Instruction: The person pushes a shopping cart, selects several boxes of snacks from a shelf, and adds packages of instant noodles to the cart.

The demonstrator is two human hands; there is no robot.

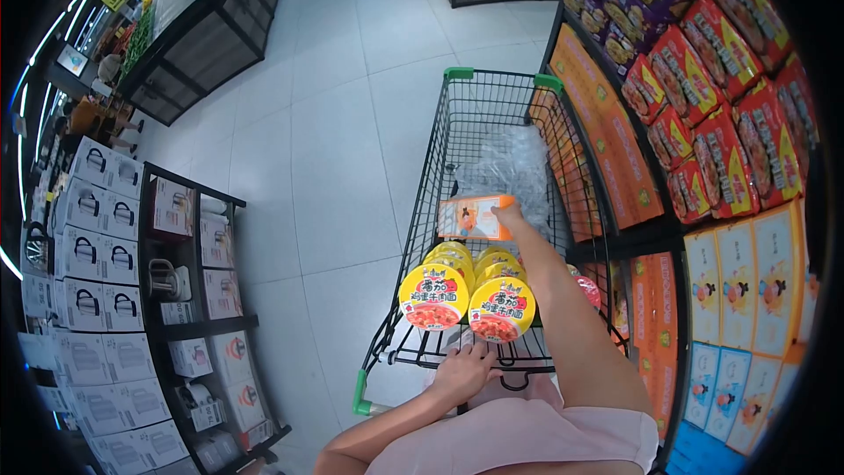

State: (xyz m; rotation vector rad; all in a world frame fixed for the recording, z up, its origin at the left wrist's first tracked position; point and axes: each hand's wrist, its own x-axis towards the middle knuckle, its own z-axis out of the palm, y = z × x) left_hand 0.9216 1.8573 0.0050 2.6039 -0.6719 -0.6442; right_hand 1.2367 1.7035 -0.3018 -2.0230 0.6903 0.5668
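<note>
A green-cornered wire shopping cart [457, 73] stands in front of me. Inside it, my right hand [507, 214] grips the right end of an orange-and-white box [475, 219], just beyond two rows of yellow instant noodle cups [501, 309]. Crumpled clear plastic [505, 163] lies farther forward in the cart. My left hand [466, 373] rests at the near edge of the cart, below the cups, with its fingers somewhat apart and nothing visible in them. A pink-red lid [586, 292] shows beside my right forearm, which partly hides it.
Shelves with red noodle packs [730, 158] and cartons stand close along the cart's right side. At the left are a black rack [202, 328] and stacked kettle boxes [101, 251]. A dark produce stand [207, 44] is ahead left; a person [92, 119] is beyond.
</note>
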